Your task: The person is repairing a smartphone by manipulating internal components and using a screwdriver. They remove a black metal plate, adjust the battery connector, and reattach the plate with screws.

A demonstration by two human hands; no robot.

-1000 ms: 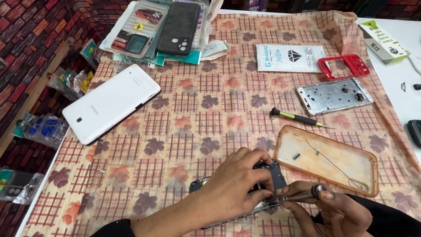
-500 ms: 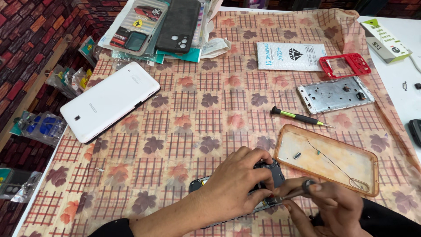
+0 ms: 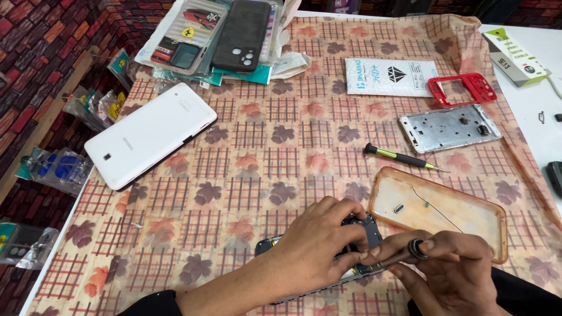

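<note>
Already the phone (image 3: 351, 257) lies opened on the patterned cloth (image 3: 263, 169), its back off and dark inner parts bared, so the stripping-down looks well under way. Just beyond the phone and to its right rests a clear orange-rimmed case (image 3: 439, 210) holding a few tiny loose parts, likely screws already drawn. Further beyond the phone lie a spare green-handled screwdriver (image 3: 401, 158), a bare metal frame (image 3: 449, 127) and a red frame (image 3: 462, 89); well off to the phone's far left sits a white tablet (image 3: 149, 134), face down.

The left hand (image 3: 313, 248) is pressed over the phone, fingers curled on its top edge, pinning it down. The right hand (image 3: 451, 275), just right of the phone, grips a small screwdriver (image 3: 404, 254) whose tip meets the phone's edge. Fastenings seemingly remain to be dealt with; how many cannot be told, since the hands cover most of the body.
</note>
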